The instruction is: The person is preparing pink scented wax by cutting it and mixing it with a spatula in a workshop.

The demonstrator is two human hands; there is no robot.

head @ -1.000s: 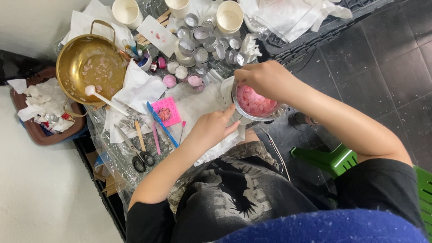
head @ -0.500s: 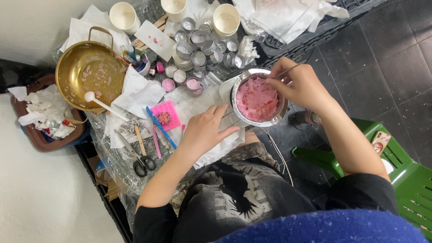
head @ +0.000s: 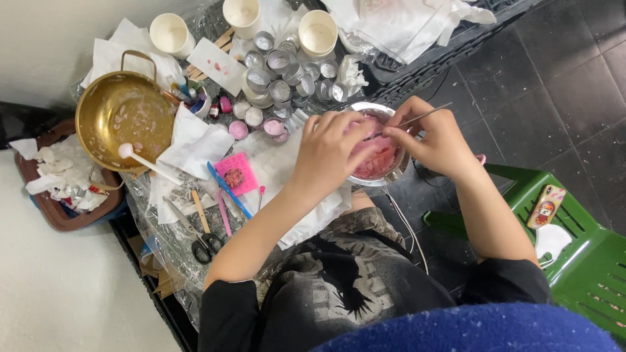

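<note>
- Head view shows us bent over a small metal bowl (head: 381, 171) of pink stuff at the table's near edge.
- Our left hand (head: 332, 148) lies over the bowl, fingers curled down into the pink mass.
- Our right hand (head: 437, 140) pinches a thin metal stick (head: 417, 118) above the bowl's rim.
- We see a brass pan (head: 120, 120) well apart, scissors (head: 202, 241) nearer us.

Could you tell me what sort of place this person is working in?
Probably a home craft corner for candle or wax making. The left hand and right hand work over a metal bowl of pink material, beside small tin cups, a brass pot and scissors.
</note>
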